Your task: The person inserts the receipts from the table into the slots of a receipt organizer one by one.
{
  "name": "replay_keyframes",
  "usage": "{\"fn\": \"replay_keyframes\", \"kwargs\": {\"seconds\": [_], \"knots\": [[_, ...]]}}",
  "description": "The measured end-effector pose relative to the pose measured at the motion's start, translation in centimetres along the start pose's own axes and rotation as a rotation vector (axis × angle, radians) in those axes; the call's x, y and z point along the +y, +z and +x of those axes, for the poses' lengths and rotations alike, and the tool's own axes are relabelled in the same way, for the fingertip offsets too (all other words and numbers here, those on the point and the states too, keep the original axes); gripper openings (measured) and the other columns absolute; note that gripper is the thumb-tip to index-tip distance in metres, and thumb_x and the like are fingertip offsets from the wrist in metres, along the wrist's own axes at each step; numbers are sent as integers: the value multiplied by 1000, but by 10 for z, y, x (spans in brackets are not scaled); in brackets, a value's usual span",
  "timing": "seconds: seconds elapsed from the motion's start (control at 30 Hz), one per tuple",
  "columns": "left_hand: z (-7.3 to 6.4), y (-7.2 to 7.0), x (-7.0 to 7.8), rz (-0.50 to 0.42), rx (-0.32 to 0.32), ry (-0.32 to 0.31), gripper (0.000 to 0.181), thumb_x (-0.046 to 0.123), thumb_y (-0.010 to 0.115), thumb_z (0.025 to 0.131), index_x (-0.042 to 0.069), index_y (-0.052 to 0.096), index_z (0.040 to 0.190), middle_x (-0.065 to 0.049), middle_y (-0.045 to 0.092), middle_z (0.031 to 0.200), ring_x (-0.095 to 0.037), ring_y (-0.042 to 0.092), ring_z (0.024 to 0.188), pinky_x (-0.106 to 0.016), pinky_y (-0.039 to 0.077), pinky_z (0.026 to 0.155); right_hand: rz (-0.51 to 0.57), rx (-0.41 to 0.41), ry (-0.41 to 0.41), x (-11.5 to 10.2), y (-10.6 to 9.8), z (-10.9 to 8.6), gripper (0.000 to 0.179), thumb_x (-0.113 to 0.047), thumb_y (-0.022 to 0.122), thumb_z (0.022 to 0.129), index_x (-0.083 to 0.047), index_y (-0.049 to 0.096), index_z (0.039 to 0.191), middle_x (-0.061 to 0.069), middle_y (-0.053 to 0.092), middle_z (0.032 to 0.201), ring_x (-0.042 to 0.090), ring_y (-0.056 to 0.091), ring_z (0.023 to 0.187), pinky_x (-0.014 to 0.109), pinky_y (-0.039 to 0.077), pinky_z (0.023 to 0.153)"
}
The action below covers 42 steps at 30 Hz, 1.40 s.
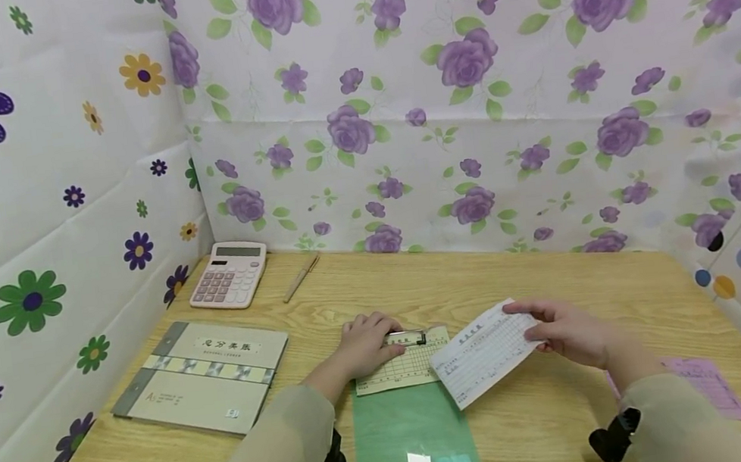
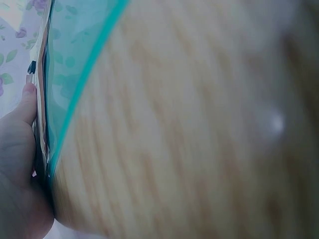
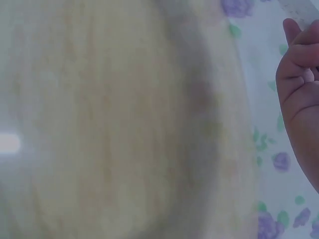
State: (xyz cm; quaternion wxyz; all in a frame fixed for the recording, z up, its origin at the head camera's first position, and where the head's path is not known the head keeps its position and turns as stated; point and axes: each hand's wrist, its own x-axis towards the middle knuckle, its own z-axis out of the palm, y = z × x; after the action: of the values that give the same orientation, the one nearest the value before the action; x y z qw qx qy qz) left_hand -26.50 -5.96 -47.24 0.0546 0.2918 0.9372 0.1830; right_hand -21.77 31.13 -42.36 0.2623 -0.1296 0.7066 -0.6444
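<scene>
A green see-through clipboard [image 1: 410, 428] lies on the table, with yellowish printed forms [image 1: 403, 368] under its metal clip [image 1: 413, 337]. My left hand [image 1: 371, 344] grips the board's upper left part by the clip; its thumb [image 2: 30, 97] shows against the papers in the left wrist view. The other fingers partly hide the board's top. To the right, my right hand [image 1: 567, 332] pinches a white printed form [image 1: 484, 355] by its right end. That form is tilted above the table, its left end overlapping the clipboard's papers. Only part of the right hand [image 3: 301, 89] appears in the right wrist view.
A grey ledger book [image 1: 211, 375] lies at left. Behind it are a pink calculator [image 1: 229, 275] and a pen [image 1: 300, 278]. A pink sheet [image 1: 707, 383] lies partly under the right forearm. Flowered cloth [image 1: 402, 143] hangs behind the table.
</scene>
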Motion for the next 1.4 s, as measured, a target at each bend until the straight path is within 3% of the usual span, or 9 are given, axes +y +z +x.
{"fn": "replay_keyframes", "kwargs": {"seconds": [0.17, 0.3, 0.53, 0.6, 0.73, 0.8, 0.9, 1.13, 1.4], "knots": [[0, 0, 1, -5, -6, -5, 41, 52, 51, 91, 27, 52, 124, 4, 46, 128, -21, 39, 112, -45, 26, 89, -46, -11, 43, 14, 25, 18, 53, -6, 61, 89, -4, 42, 139, 14, 48, 125, 21, 57, 92, 29, 46, 66], [0, 0, 0, -6, -2, -5, 42, 52, 51, 91, 27, 53, 124, 4, 46, 128, -21, 40, 113, -45, 26, 89, -181, -14, 69, 19, 45, 30, 54, -13, 65, 88, -8, 45, 138, 14, 52, 121, 22, 57, 88, 30, 47, 63], [3, 1, -3, -23, 0, -3, 43, 53, 54, 89, 27, 54, 123, 4, 47, 129, -21, 40, 113, -44, 27, 90, -382, 14, 26, 17, 71, 38, 44, -25, 61, 92, -12, 53, 134, 10, 58, 121, 18, 60, 85, 29, 46, 60], [3, 0, -3, -46, -2, -3, 42, 52, 56, 89, 26, 56, 122, 3, 48, 128, -22, 40, 113, -45, 27, 90, -442, 36, 22, 17, 78, 39, 42, -27, 62, 92, -16, 55, 132, 8, 59, 119, 18, 59, 77, 29, 45, 57], [3, -3, -5, -92, 3, -5, 40, 50, 58, 88, 26, 58, 120, 2, 49, 127, -23, 40, 113, -46, 27, 90, -567, 87, 7, 15, 91, 44, 38, -28, 65, 89, -23, 60, 126, 6, 56, 125, 18, 57, 93, 36, 45, 76], [3, -4, -6, -107, 1, -8, 40, 51, 58, 89, 27, 58, 120, 2, 49, 126, -22, 41, 112, -45, 27, 89, -625, 114, -4, 14, 97, 45, 36, -28, 66, 88, -25, 61, 124, 5, 53, 130, 20, 52, 108, 42, 39, 91], [3, -4, -6, -128, -3, -2, 40, 52, 57, 89, 27, 58, 120, 3, 48, 125, -22, 40, 109, -45, 26, 87, -653, 125, -9, 14, 102, 47, 37, -24, 65, 88, -22, 61, 124, 7, 51, 133, 23, 44, 119, 48, 31, 99], [6, -2, -5, -108, -16, -30, 37, 51, 59, 87, 31, 58, 118, 4, 48, 123, -20, 40, 108, -45, 25, 85, -666, 137, -22, 15, 107, 50, 37, -21, 64, 89, -18, 60, 126, 11, 49, 134, 30, 41, 125, 52, 28, 101], [9, -2, 5, -57, 22, -88, 30, 47, 64, 85, 30, 60, 110, 8, 51, 117, -20, 42, 105, -44, 26, 84, -697, 288, -51, 20, 119, 56, 33, -21, 62, 89, -14, 62, 121, 9, 56, 127, 27, 47, 119, 47, 33, 100]]}}
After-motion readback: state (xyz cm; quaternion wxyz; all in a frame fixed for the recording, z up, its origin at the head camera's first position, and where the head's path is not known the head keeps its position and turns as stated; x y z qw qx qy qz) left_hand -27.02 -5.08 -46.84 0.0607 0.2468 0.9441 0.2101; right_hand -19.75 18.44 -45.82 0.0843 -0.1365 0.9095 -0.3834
